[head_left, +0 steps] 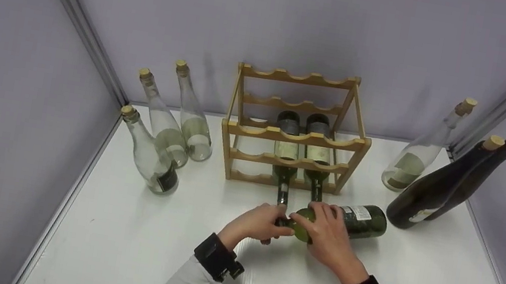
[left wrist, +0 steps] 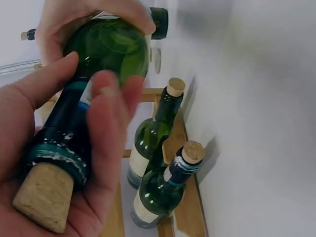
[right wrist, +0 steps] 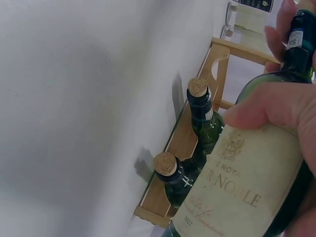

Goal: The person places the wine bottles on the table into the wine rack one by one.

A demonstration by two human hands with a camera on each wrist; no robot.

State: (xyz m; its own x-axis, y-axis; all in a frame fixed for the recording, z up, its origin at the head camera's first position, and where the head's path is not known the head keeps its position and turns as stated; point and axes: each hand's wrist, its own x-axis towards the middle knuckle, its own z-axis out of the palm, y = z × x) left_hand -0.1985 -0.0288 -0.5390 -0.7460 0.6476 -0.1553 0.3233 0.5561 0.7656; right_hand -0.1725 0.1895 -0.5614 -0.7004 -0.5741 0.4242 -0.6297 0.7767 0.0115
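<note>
A green wine bottle (head_left: 370,221) with a cream label (right wrist: 242,182) is held sideways in both hands, just in front of the wooden rack (head_left: 254,132). My left hand (head_left: 260,222) grips its dark neck, and the cork (left wrist: 45,197) sticks out past the palm in the left wrist view. My right hand (head_left: 331,238) holds the body near the shoulder, with the thumb (right wrist: 256,106) along the label's upper edge. Two corked green bottles lie side by side in the rack's bottom level, the left one (head_left: 287,150) and the right one (head_left: 318,154), necks toward me.
Several clear corked bottles (head_left: 146,160) stand on the left of the white table (head_left: 115,242). To the right stand one clear bottle (head_left: 408,169) and two dark bottles, the nearer (head_left: 418,204) close to the held bottle's base. Panel walls (head_left: 194,0) enclose the table.
</note>
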